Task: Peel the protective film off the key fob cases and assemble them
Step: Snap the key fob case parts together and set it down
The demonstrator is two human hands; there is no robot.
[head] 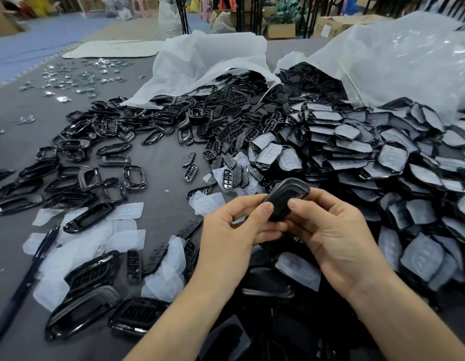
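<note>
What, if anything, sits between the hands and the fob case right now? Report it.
Nothing visible does. The left hand and the right hand both hold the case directly, above the table, thumbs pressed on its upper face and fingers curled beneath it.

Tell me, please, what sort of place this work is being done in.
Probably a small assembly workshop or warehouse: heaps of black key fob case parts spill from plastic bags across a grey table, peeled films lie loose, and cardboard boxes stand behind.
</note>
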